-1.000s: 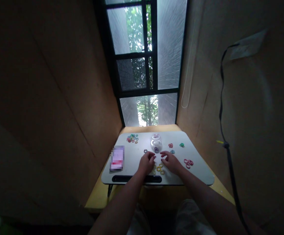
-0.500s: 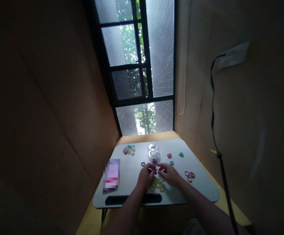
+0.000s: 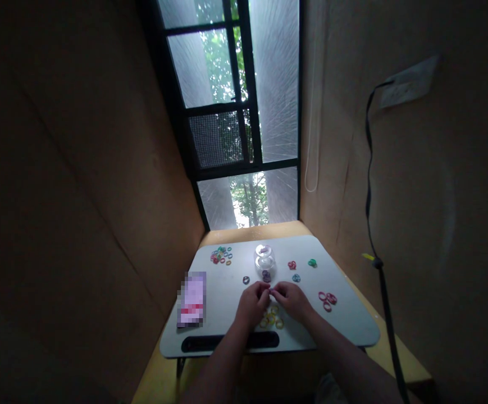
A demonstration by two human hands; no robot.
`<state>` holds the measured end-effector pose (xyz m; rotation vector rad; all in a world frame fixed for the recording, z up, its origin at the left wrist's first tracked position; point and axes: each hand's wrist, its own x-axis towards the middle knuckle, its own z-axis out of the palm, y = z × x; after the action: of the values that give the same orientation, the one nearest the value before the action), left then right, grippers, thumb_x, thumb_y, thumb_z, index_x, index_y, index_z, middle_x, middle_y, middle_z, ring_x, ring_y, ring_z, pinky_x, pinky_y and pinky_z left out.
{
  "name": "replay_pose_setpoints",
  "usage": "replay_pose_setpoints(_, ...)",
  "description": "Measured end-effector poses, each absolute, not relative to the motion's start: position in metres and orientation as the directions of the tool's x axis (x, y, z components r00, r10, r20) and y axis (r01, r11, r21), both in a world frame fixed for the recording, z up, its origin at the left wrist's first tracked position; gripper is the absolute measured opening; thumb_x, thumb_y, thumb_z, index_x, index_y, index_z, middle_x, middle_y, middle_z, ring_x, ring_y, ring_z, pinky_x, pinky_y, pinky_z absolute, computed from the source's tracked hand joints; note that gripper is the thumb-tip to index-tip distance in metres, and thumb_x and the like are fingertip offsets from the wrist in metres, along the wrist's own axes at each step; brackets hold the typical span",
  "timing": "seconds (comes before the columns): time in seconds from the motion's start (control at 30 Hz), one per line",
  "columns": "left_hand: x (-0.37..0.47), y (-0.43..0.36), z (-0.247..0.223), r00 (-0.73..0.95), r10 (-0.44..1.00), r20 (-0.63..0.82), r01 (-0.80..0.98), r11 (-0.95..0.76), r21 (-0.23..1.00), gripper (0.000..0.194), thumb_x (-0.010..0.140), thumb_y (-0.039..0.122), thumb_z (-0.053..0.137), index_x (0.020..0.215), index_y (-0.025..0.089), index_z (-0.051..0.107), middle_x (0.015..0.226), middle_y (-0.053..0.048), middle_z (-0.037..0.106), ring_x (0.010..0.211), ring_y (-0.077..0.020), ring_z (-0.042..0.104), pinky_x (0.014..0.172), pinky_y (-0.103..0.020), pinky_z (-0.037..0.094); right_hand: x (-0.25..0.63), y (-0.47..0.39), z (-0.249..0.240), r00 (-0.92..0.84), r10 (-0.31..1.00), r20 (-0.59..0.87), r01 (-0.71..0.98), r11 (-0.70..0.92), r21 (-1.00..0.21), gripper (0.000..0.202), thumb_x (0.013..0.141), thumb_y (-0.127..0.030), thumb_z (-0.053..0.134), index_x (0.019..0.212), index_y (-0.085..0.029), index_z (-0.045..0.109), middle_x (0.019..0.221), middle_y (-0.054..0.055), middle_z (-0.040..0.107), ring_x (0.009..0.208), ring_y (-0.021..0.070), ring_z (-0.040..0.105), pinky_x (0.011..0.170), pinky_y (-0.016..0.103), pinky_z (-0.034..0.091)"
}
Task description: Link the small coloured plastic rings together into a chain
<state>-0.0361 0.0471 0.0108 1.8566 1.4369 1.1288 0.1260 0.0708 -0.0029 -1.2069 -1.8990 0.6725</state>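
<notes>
My left hand (image 3: 254,303) and my right hand (image 3: 290,300) meet at the middle of a white lap table, fingertips pinched together. Between them is something small and pinkish, too tiny to make out. Just beyond the fingertips lie purple rings (image 3: 266,275), beside a clear round container (image 3: 264,260). Several yellow rings (image 3: 271,319) lie between my wrists. A dark ring pile (image 3: 246,280) is left of the container; blue rings (image 3: 296,278), red rings (image 3: 292,265) and green rings (image 3: 311,262) are to the right. Larger pinkish-red rings (image 3: 327,301) sit right of my right hand.
A mixed ring pile (image 3: 221,255) lies at the table's back left. A blurred purple packet (image 3: 193,300) is at the left edge. The table (image 3: 222,297) has a dark slot (image 3: 201,343) at its front. A black cord (image 3: 368,168) hangs at the right.
My fingertips have come closer together around the small thing, which is now mostly hidden. The camera view has shifted slightly. The ring piles look the same.
</notes>
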Motion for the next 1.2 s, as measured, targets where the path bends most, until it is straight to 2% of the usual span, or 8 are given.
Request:
replay_pose_setpoints(0.13,-0.035,0.045,0.011,0.107,0.946,0.306,0.58,-0.31,0.753,0.015,0.08,0.021,0.055,0.087,0.019,0.068,0.076,-0.001,0.068,0.067,-0.013,0.058,0.064,-0.024,0.043,0.124,0.068,-0.002,-0.225,0.916,0.333,0.543,0.401,-0.738,0.021,0.083,-0.031,0.053,0.068,-0.019,0.062,0.063,0.0,0.061,0.059,0.0136,0.054,0.056,0.024,0.035)
replay_pose_setpoints(0.3,-0.033,0.046,0.007,0.075,0.951,0.298,0.613,-0.28,0.738,0.007,0.078,0.019,0.055,0.077,0.017,0.061,0.066,0.002,0.061,0.06,-0.0103,0.052,0.058,-0.022,0.037,0.123,0.064,0.0,-0.232,0.909,0.345,0.585,0.414,-0.697,0.022,0.083,-0.03,0.052,0.065,-0.018,0.058,0.06,0.0,0.059,0.057,0.0124,0.051,0.054,0.023,0.032)
replay_pose_setpoints(0.6,-0.034,0.044,0.008,0.058,0.954,0.294,0.627,-0.264,0.733,0.008,0.08,0.022,0.054,0.076,0.018,0.058,0.069,0.002,0.06,0.063,-0.0107,0.052,0.06,-0.023,0.036,0.124,0.056,0.004,-0.242,0.886,0.395,0.579,0.458,-0.674,0.019,0.083,-0.026,0.05,0.066,-0.019,0.055,0.062,-0.001,0.057,0.059,0.0126,0.05,0.056,0.023,0.032)
replay_pose_setpoints(1.2,-0.032,0.043,0.008,0.066,0.954,0.292,0.655,-0.262,0.709,0.007,0.08,0.022,0.054,0.077,0.018,0.059,0.069,0.001,0.06,0.063,-0.0109,0.052,0.06,-0.023,0.035,0.124,0.055,0.008,-0.242,0.886,0.395,0.581,0.459,-0.673,0.013,0.078,-0.021,0.048,0.067,-0.019,0.054,0.061,-0.001,0.055,0.058,0.0125,0.049,0.056,0.023,0.032)
